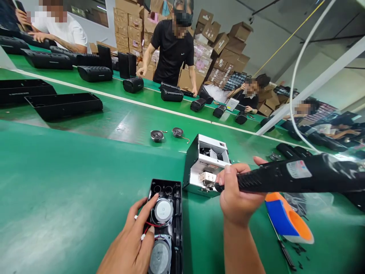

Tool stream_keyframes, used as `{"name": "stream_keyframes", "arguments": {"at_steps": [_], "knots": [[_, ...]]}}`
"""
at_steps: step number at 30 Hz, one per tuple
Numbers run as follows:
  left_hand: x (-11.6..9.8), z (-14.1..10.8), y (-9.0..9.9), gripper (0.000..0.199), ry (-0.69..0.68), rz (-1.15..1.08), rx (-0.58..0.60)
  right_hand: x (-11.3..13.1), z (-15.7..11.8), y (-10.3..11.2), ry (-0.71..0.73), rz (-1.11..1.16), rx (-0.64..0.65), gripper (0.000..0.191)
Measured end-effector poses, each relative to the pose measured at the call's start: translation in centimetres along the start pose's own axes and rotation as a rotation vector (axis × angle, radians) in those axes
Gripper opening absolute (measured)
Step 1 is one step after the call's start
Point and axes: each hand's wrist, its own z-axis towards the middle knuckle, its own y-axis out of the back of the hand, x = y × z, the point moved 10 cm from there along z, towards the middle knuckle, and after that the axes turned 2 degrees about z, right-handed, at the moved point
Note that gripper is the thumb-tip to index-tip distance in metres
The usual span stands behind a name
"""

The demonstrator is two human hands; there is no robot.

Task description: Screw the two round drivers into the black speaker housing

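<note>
Casing of black plastic (178, 228), rectangular, lies on the green worktop (71, 182), near end cut off; the black cylindrical screwdriver (279, 177) is indistinct at its tip. Left hand (132, 239) rests splayed on the casing; right hand (239, 194) grips the screwdriver.

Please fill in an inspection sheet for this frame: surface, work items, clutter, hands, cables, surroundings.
Surface: green bench, glossy, with glare at left.
Work items: black housing holding two speaker drivers; white-fronted machine; black handheld tool.
Clutter: blue-and-orange container, black-handled tool, black scraps.
Hands: left hand rests over the housing, fingers at the drivers; right hand grips the handheld tool, tip near the machine's front.
Cables: red wires at the drivers; white cord hanging at right.
Surroundings: co-workers along a line; stacked cartons behind.
</note>
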Motion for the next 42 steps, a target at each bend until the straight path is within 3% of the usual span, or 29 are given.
{"name": "stream_keyframes", "arguments": {"at_steps": [4, 7, 13, 22, 42], "knots": [[-0.3, -0.1, -0.3, 0.059, -0.004, 0.009, 0.023, -0.1, -0.9, -0.4, -0.164, 0.018, 0.053, 0.056], [-0.6, -0.1, -0.4, 0.060, 0.006, 0.006, 0.034, 1.3, -2.3, -0.3, -0.267, 0.122, 0.052, 0.059], [-1.2, -0.1, -0.8, 0.063, 0.056, 0.004, 0.169, 5.0, -5.3, -1.4, -0.297, 0.354, 0.132, 0.057], [-1.6, 0.1, -0.7, 0.065, 0.055, 0.001, 0.193, 2.0, -9.4, -4.0, -0.444, 0.337, 0.238, 0.056], [-2.3, 0.1, -0.4, 0.064, 0.020, 0.002, 0.182, 1.1, -11.3, -4.2, -0.440, 0.347, 0.329, 0.052]]}}
